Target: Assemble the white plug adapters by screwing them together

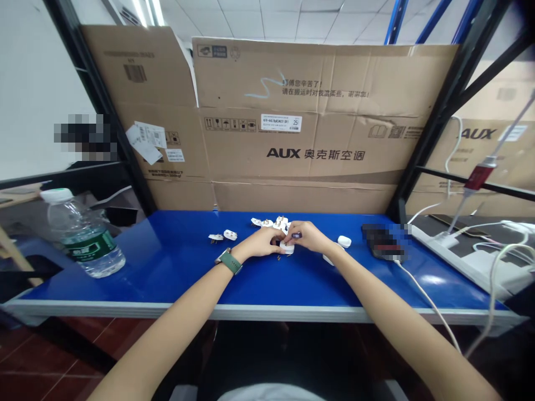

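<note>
My left hand point(265, 240), with a green-banded watch point(231, 260) at its wrist, is closed around the left side of a white plug part point(287, 248) on the table. Over the same part, my right hand point(310, 236) pinches a short dark handle point(296, 235) that looks like a small screwdriver's; its tip is hidden. Tiny brass-coloured pieces point(278, 258) lie just in front of the plug part. Behind my hands is a cluster of white plugs point(281, 221) with metal pins. Two more plug pieces point(230, 234) lie left of my left hand. White covers point(344, 241) lie beside my right forearm.
The blue table point(167, 278) is backed by a cardboard panel point(317, 128). A water bottle point(90, 239) stands at the left. On the right lie a phone point(384, 242) with a cable and a white power strip point(451, 250). Another person is partly visible beyond the left frame post.
</note>
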Motion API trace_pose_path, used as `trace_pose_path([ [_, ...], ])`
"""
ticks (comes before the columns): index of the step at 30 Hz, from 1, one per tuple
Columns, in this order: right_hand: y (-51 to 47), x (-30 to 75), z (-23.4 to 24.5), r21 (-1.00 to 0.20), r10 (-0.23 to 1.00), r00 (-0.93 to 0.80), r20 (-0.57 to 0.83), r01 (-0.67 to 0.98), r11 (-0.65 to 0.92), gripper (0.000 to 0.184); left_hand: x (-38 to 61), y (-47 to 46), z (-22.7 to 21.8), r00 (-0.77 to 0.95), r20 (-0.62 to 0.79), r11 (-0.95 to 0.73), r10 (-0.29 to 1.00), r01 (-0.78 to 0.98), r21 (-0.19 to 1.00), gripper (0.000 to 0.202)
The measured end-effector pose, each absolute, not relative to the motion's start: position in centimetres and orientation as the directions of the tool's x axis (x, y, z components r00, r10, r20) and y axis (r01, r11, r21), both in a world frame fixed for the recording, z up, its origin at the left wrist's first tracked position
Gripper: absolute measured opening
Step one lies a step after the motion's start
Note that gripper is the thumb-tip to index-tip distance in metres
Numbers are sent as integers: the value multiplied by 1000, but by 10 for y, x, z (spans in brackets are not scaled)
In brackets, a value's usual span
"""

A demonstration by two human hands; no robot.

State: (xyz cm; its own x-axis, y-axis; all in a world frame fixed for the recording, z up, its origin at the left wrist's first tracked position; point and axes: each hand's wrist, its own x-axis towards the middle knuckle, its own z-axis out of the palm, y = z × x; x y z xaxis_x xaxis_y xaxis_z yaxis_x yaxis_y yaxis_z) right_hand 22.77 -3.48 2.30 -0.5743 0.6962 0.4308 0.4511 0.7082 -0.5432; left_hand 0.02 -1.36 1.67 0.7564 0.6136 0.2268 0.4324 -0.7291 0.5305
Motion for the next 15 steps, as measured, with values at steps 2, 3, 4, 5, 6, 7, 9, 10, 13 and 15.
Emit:
trace_pose_path([
  [2,-36,229,24,-525,691,-577,436,461,716,18,0,-13,16,758,233,-732,610,426,532,30],
  [3,-36,229,25,-513,689,-572,446,468,720,18,1,-13,16,756,235,-732,611,425,533,30],
  [4,-37,230,26,-501,688,-561,460,476,723,19,1,-13,15,754,236,-730,613,425,536,31],
  [5,-37,232,27,-488,688,-546,478,486,725,21,1,-13,15,752,236,-727,615,426,538,33],
  [6,-37,233,27,-476,688,-530,496,497,726,23,1,-13,14,750,236,-724,618,427,541,35],
  [7,-38,234,28,-463,686,-520,509,507,727,25,2,-13,14,747,237,-722,621,428,543,37],
  [9,-40,235,28,-432,675,-533,511,520,737,31,2,-13,14,739,246,-722,628,435,538,38],
  [10,-41,235,28,-418,668,-551,500,522,743,33,2,-14,14,734,249,-722,632,441,533,37],
  [13,-44,234,29,-402,659,-604,448,522,752,35,2,-14,14,729,243,-713,639,444,543,36],
  [15,-46,233,29,-402,662,-623,417,526,749,33,2,-14,13,733,239,-703,637,425,570,36],
])
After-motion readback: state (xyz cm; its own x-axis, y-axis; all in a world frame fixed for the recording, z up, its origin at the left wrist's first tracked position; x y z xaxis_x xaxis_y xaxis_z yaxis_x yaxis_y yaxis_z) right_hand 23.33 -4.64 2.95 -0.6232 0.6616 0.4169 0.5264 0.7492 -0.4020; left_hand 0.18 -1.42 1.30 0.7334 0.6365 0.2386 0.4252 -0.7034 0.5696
